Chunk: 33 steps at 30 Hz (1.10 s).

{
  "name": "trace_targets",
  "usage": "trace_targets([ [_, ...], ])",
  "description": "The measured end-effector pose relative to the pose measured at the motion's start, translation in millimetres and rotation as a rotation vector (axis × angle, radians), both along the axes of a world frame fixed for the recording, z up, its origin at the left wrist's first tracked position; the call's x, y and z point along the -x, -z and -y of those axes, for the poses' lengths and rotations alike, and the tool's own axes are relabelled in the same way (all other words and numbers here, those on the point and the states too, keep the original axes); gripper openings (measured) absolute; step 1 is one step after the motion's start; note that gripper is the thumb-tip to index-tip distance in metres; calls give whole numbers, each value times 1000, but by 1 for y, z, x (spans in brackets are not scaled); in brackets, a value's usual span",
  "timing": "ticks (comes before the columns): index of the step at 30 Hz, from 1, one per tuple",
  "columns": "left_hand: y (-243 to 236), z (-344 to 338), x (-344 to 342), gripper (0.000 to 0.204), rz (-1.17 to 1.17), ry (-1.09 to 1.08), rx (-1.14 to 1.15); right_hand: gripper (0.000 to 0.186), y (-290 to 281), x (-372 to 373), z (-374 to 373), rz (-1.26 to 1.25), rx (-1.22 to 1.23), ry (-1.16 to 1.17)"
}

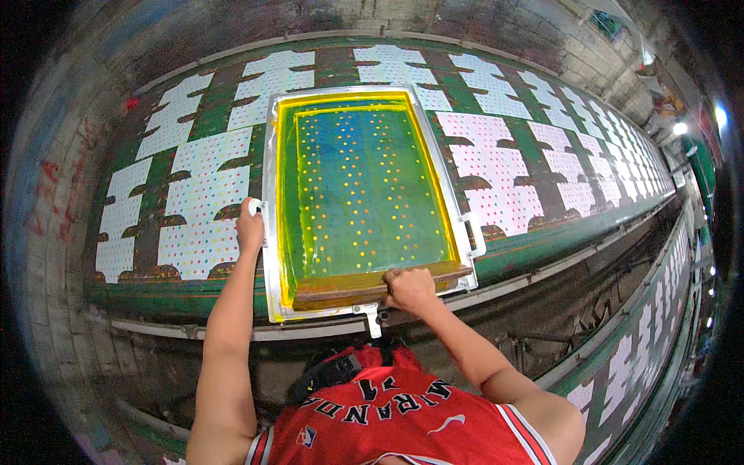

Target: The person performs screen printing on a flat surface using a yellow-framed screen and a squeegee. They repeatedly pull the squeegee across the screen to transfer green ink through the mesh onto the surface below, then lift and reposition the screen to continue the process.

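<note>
A screen-printing frame (273,232) with a silver metal border lies on the long green table. Yellow ink lines the inside edges, and rows of dots show through its green mesh (325,225). My left hand (250,227) is closed around the white handle on the frame's left side. Across the near end of the mesh rests a wooden squeegee (341,288), its bar spanning most of the frame's width. My right hand (411,290) grips that squeegee right of its middle. On the frame's right side, a second white handle (475,235) has no hand on it.
White fabric pieces with coloured dots (496,170) lie in two rows along the green table (527,246). A metal rail (542,271) runs along its near edge. Another table with dotted pieces (632,349) stands at the lower right. A wall (496,23) rises behind.
</note>
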<state>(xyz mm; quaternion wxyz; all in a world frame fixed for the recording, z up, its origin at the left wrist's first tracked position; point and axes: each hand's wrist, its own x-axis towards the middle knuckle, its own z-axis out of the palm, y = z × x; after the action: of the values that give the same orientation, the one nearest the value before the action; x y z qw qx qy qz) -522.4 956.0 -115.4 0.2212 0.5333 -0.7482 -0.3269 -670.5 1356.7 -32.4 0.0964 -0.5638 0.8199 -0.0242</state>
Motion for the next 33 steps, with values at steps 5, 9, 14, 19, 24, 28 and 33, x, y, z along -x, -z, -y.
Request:
trace_targets([
  [5,-6,-4,-1,57,-58,2,-18,50,0,-24,-17,-15,89,0],
  [9,-1,1,-1,55,-46,33,14,71,8,-29,-28,-2,207,-44],
  [14,12,10,-2,57,-71,17,37,77,15,-20,-42,48,375,-157],
  [19,15,11,-2,58,-51,31,96,62,9,29,-66,300,436,51],
  [24,4,1,2,56,49,24,165,37,9,131,-113,189,629,500],
  [28,-6,-5,9,57,234,-40,131,36,25,182,-131,159,647,573],
  [33,-8,-6,12,61,307,-46,135,39,56,203,-128,340,538,620],
])
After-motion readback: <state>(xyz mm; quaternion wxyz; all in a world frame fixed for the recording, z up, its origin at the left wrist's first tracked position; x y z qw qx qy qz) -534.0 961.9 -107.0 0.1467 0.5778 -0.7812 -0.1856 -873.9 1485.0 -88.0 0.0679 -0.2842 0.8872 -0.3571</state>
